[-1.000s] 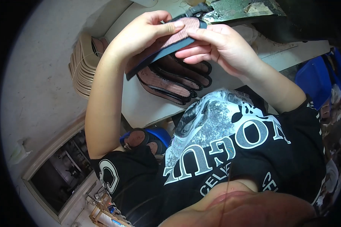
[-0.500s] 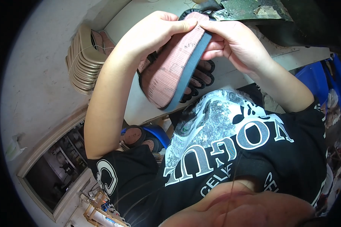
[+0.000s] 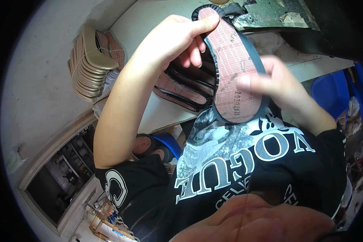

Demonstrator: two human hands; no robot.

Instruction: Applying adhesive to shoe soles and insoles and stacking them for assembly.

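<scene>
My left hand (image 3: 175, 38) pinches the narrow upper end of a shoe insole (image 3: 234, 60), thumb on its face. The insole is pinkish with ruled lines and dark marks, a black gathered edge on one side and a dark blue-grey edge on the other. My right hand (image 3: 274, 80), a little blurred, grips the wide lower part, its thumb across the face and its other fingers at the dark edge. Below my left hand, several black-edged pink insoles (image 3: 181, 90) lie on the pale table (image 3: 169, 115), partly hidden by the held one.
A string-tied stack of beige insoles (image 3: 86, 68) stands by the wall at left. A dark green metal piece (image 3: 266, 16) is at the far right. Blue plastic (image 3: 330, 88) sits right of the table; a blue container (image 3: 167, 145) holds dark-rimmed pink pieces (image 3: 143, 143) below its near edge.
The insole has turned so that its face shows more fully and its wide end has swung right. My right hand has moved from the narrow end down to the wide part.
</scene>
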